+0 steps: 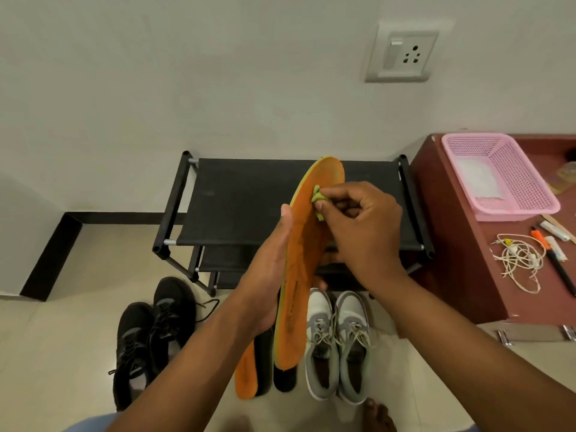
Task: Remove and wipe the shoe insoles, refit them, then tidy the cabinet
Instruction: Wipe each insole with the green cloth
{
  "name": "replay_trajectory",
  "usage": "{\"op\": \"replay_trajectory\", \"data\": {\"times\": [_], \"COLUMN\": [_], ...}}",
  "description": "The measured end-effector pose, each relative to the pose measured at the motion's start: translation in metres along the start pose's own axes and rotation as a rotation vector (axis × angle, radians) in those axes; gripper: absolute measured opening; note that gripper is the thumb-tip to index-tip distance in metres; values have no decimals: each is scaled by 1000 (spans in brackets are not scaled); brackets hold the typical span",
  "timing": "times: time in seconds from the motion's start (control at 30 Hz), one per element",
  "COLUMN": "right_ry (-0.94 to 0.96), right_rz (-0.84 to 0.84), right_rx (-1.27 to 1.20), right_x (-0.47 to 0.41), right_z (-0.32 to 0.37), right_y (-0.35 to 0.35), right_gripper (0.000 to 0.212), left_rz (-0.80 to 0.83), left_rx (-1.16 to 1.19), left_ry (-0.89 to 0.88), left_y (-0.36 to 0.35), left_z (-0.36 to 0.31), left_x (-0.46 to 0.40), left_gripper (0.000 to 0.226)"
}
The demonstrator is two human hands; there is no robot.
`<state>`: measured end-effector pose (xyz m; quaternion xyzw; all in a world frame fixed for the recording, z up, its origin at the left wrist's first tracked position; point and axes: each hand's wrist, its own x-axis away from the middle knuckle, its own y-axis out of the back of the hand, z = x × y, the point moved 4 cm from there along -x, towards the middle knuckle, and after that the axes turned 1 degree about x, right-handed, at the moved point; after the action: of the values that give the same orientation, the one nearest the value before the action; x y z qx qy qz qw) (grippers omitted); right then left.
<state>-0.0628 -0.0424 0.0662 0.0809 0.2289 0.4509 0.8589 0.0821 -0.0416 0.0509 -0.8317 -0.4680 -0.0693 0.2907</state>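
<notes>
Your left hand (pixel 274 275) grips the orange, green-edged insole (pixel 307 244) upright. Your right hand (pixel 364 226) pinches a green cloth (pixel 317 202) against it. Its dark print is unreadable.

Both bare forearms reach forward from the lower edge of view. Left hand (pixel 274 269): palm turned inward, fingers extended upward along the side of the insole (pixel 299 275), cradling it (thumb hidden behind). Right hand (pixel 364 232): wrist bent, fingers curled, thumb and forefinger pinching a small cloth (pixel 318 202) against the insole, above the left hand's grip.
</notes>
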Motion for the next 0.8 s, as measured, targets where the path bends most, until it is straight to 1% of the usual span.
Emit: {"op": "replay_trajectory", "data": {"times": [0.07,0.23,0.3,0.37,0.47,0.57,0.63,0.7,0.8], "right_ry": [-19,-18,4,30,74,30,-19,-57,-57], "right_rz": [27,262,301,281,162,30,-17,-3,123], "right_rx": [-24,-111,-106,-68,-16,13,27,22,-42], "right_x": [2,36,47,47,33,14,5,5,20], "right_z": [1,14,15,13,11,6,0,-2,3], "right_y": [-2,-30,-37,-36,-26,-12,-5,-6,-21], "right_gripper": [14,12,12,11,9,6,7,8,8], "left_rz": [-9,-125,-147,-145,-117,-54,-32,-45,-95], "left_rx": [-21,11,-34,-97,-147,-195,-227,-245,-171], "left_ry": [-5,-23,-28,-24,-23,-35,-13,-7,-30], "left_y": [1,16,22,22,17,11,10,10,13], "left_z": [-1,-11,-12,-9,-5,-2,0,0,-4], "left_x": [1,2,4,6,8,7,5,6,8], "left_gripper": [56,71,70,67,60,55,58,58,59]}}
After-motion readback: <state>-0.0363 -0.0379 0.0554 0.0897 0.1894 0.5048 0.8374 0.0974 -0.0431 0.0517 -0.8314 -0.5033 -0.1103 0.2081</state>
